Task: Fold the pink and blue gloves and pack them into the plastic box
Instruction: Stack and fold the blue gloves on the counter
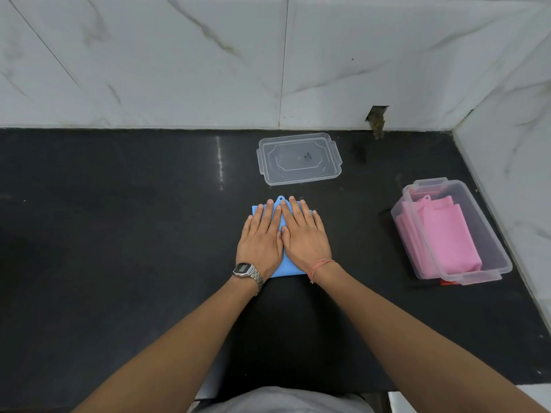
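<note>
A folded blue glove (pixel 287 268) lies flat on the black counter in the middle of the view, its hanging tab pointing away from me. My left hand (pixel 261 236) and my right hand (pixel 304 234) press down on it side by side, fingers straight, covering most of it. A folded pink glove (pixel 444 234) lies inside the clear plastic box (pixel 489 234) at the right.
The box's clear lid (pixel 299 158) lies flat on the black counter (pixel 119 234) beyond the blue glove. Marble-tiled walls (pixel 179 61) close off the back and the right side. The counter's front edge runs just in front of my body.
</note>
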Motion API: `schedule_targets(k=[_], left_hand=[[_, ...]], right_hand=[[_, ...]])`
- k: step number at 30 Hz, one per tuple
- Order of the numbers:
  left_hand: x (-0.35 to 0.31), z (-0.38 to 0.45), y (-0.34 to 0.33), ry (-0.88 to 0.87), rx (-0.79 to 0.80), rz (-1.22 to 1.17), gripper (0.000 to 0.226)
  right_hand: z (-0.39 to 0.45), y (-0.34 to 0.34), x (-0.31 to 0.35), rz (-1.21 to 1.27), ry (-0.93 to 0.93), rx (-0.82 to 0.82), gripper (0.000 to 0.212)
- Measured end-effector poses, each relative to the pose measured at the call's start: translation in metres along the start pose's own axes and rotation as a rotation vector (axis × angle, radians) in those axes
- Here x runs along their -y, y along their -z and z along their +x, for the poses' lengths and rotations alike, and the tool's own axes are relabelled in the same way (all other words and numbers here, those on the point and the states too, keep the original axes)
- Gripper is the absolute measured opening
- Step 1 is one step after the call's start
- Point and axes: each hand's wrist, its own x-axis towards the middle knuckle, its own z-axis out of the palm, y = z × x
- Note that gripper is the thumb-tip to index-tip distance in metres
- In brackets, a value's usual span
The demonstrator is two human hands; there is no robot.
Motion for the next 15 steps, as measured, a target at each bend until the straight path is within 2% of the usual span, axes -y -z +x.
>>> schedule_targets(k=[15], left_hand=[[0.0018,0.0004,-0.0053,0.005,0.004,-0.028,0.056]], right_hand=[[0.0008,-0.0020,-0.0012,0.005,0.004,0.009,0.059]])
